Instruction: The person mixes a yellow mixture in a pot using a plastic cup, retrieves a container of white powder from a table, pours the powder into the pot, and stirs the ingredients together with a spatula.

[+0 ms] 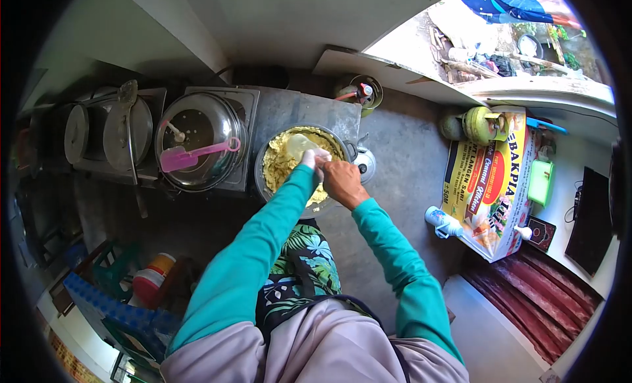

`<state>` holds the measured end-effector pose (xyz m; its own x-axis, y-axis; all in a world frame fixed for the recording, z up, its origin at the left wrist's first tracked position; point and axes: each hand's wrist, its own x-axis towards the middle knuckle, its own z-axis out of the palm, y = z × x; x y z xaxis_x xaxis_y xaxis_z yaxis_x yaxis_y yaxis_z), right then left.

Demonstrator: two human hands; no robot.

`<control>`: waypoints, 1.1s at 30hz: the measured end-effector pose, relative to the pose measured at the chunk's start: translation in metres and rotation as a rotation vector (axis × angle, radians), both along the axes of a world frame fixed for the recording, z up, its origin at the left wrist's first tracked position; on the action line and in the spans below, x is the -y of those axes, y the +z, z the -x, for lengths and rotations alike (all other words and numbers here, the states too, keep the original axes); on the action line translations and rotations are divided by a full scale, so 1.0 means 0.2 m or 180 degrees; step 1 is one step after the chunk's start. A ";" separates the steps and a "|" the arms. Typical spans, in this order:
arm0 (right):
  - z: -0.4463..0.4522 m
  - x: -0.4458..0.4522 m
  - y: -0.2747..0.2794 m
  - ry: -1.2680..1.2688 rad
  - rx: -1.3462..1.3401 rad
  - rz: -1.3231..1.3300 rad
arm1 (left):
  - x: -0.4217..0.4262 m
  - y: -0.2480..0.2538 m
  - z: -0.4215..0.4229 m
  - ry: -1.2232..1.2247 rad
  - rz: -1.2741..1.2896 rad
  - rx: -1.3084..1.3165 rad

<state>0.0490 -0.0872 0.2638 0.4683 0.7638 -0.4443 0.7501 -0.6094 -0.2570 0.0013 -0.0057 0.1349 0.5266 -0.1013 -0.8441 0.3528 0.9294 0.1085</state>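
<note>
A large metal pot holds a yellow, crumbly mash. Over the pot, my left hand looks whitish, perhaps covered in thin plastic; its fingers are closed and mostly hidden. A pale, translucent rounded thing extends from it onto the mash; I cannot make out its kind. My right hand is closed and pressed against the left one above the pot's right side. What lies inside its fingers is hidden.
Left of the pot is a stove with a lidded pan, a pink spatula on its lid, and a long metal turner. A kettle stands close right of the pot. Further right are a printed box and a gas cylinder.
</note>
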 end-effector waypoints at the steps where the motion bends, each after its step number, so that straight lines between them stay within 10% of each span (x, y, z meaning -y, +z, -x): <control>1: 0.01 -0.05 0.00 0.0359 0.0152 -0.0177 | 0.02 -0.07 0.01 0.0887 0.0338 0.0121; 7: 0.05 -0.33 -0.13 0.0970 0.0322 0.0226 | -0.19 -0.40 0.13 0.0220 0.0704 0.0394; 18: 0.33 0.07 -0.40 -0.1391 -0.0493 -0.0067 | 0.06 -0.77 0.01 -0.2766 -0.0845 -0.0814; 22: 0.19 0.07 -0.34 -0.0948 -0.0394 -0.0166 | 0.09 -0.88 0.01 -0.1601 -0.0570 -0.0606; 26: 0.07 -0.07 -0.01 0.0210 0.0116 -0.0145 | -0.06 0.26 0.08 0.0772 0.0089 0.0155; 33: 0.15 -0.38 -0.17 0.0928 0.0374 -0.0003 | -0.22 -0.33 0.23 0.0290 0.0718 0.0460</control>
